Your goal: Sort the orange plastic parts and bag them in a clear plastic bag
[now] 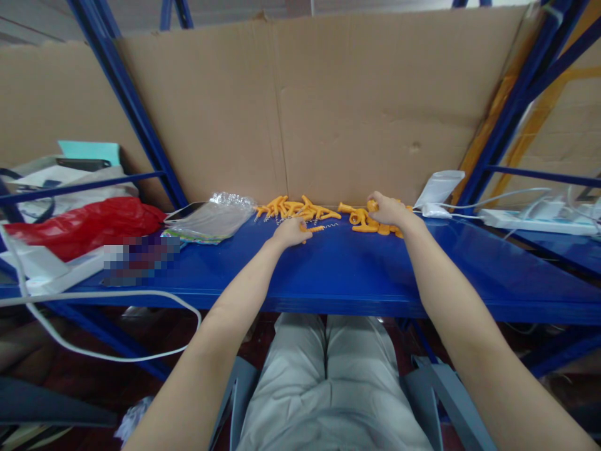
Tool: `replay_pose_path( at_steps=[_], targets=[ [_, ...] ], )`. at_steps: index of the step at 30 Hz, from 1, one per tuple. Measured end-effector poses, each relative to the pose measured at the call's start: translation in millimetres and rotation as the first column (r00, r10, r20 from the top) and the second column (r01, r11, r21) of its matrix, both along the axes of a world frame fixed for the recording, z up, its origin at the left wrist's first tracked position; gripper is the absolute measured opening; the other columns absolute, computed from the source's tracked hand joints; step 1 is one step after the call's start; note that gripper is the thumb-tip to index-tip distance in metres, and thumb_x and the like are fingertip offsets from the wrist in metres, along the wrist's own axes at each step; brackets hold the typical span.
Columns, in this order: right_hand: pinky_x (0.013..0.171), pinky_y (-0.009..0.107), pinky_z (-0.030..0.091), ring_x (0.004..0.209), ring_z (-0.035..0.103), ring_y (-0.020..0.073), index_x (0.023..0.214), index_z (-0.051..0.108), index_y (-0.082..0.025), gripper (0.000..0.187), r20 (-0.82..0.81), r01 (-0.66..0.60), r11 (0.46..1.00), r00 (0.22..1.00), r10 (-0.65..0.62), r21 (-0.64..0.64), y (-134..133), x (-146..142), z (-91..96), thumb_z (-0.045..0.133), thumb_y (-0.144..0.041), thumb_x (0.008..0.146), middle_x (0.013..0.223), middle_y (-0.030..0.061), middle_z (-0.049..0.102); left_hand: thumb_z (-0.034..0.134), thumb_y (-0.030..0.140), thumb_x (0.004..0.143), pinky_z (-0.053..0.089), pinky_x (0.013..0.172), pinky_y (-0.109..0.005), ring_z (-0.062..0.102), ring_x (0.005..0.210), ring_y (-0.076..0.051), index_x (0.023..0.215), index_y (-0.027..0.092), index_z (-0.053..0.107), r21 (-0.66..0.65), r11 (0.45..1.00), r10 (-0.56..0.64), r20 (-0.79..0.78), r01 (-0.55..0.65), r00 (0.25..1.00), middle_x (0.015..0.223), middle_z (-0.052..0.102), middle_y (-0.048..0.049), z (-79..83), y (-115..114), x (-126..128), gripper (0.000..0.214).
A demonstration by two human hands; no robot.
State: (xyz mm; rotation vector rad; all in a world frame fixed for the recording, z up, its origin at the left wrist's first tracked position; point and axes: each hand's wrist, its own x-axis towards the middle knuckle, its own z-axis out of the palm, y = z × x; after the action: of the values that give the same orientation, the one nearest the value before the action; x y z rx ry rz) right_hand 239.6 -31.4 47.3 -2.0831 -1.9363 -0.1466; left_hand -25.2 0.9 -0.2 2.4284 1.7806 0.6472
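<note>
My left hand is closed around the orange handle of a corkscrew; its thin metal spiral points to the right, just above the blue shelf. Behind that hand lies a pile of orange-handled corkscrews with bare metal spirals. My right hand reaches over a second heap of orange plastic parts, some tubular with round open ends. Its thumb and fingers are closed on one small orange plastic part. The palm and arm cover some of that heap.
Tall cardboard stands behind the blue shelf. Clear plastic bags and a red bag lie to the left. At right are a white packet and a power strip with cables. A white cable loops over the front edge.
</note>
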Motion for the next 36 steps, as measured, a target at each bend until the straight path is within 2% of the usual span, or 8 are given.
replay_pose_path(
  at_steps=[6,10,15,19,24,28,32,36],
  targets=[
    [0.083,0.030,0.051,0.102,0.068,0.0238,0.123,0.059,-0.018,0.042,0.041,0.011,0.990,0.999,-0.005,-0.139,3,5,-5.1,0.069,-0.023,0.082,0.118,0.0130,0.070,0.065,0.030,0.073,0.052,0.076,-0.029,0.070,0.087,-0.025,0.091,0.018,0.070,0.007,1.000,-0.015,0.003,0.015,1.000,0.085,0.075,-0.0057,0.3,-2,0,0.022],
    [0.084,0.034,0.052,0.101,0.068,0.0250,0.124,0.058,-0.016,0.047,0.073,-0.003,0.984,0.997,0.016,-0.179,4,6,-9.7,0.073,-0.024,0.080,0.114,0.0138,0.070,0.064,0.031,0.073,0.052,0.078,-0.030,0.070,0.089,-0.025,0.093,0.017,0.070,0.039,0.999,-0.030,-0.017,0.031,0.999,0.089,0.075,-0.0072,-0.5,-1,0,0.025],
    [0.089,0.040,0.052,0.108,0.066,0.0278,0.131,0.053,-0.015,0.061,0.119,0.014,0.982,0.993,0.008,-0.187,8,9,-15.4,0.078,-0.022,0.075,0.123,0.0166,0.066,0.064,0.029,0.073,0.052,0.076,-0.029,0.069,0.086,-0.024,0.090,0.017,0.069,0.034,0.997,-0.064,-0.002,0.064,0.998,0.084,0.074,-0.0053,-0.2,-1,1,0.022],
    [0.089,0.042,0.053,0.110,0.066,0.0294,0.131,0.055,-0.014,0.059,0.122,0.025,0.980,0.993,-0.001,-0.197,9,9,-16.0,0.077,-0.020,0.077,0.123,0.0180,0.066,0.064,0.029,0.071,0.052,0.077,-0.030,0.069,0.086,-0.024,0.090,0.017,0.069,0.033,0.997,-0.076,0.012,0.076,0.997,0.083,0.073,-0.0056,0.2,-2,1,0.023],
    [0.093,0.039,0.051,0.117,0.063,0.0285,0.129,0.059,-0.013,0.058,0.124,0.025,0.984,0.992,-0.002,-0.178,11,11,-14.4,0.078,-0.019,0.075,0.126,0.0185,0.065,0.066,0.030,0.071,0.052,0.078,-0.031,0.069,0.089,-0.026,0.091,0.017,0.069,0.049,0.996,-0.079,0.023,0.078,0.997,0.087,0.073,-0.0064,-1.0,-1,0,0.024],
    [0.090,0.038,0.052,0.113,0.065,0.0283,0.129,0.061,-0.013,0.056,0.126,0.023,0.983,0.992,0.000,-0.182,12,14,-14.2,0.074,-0.011,0.074,0.122,0.0183,0.067,0.066,0.030,0.071,0.052,0.078,-0.031,0.068,0.090,-0.026,0.092,0.017,0.069,0.052,0.994,-0.096,0.019,0.095,0.995,0.090,0.073,-0.0067,-1.8,1,0,0.024],
    [0.088,0.037,0.053,0.114,0.065,0.0294,0.132,0.060,-0.010,0.058,0.174,0.098,0.978,0.983,-0.066,-0.182,11,13,-12.2,0.065,-0.005,0.075,0.124,0.0215,0.067,0.065,0.030,0.071,0.051,0.078,-0.032,0.068,0.090,-0.026,0.092,0.017,0.069,0.047,0.994,-0.098,0.011,0.097,0.995,0.091,0.073,-0.0075,-2.0,1,0,0.024],
    [0.094,0.044,0.051,0.118,0.064,0.0316,0.133,0.059,-0.010,0.058,0.192,0.160,0.969,0.974,-0.124,-0.187,7,10,-8.6,0.062,-0.004,0.075,0.123,0.0222,0.068,0.064,0.030,0.072,0.051,0.077,-0.030,0.068,0.089,-0.025,0.093,0.016,0.069,0.040,0.994,-0.100,0.011,0.099,0.995,0.092,0.073,-0.0073,-1.5,1,1,0.026]
  ],
)
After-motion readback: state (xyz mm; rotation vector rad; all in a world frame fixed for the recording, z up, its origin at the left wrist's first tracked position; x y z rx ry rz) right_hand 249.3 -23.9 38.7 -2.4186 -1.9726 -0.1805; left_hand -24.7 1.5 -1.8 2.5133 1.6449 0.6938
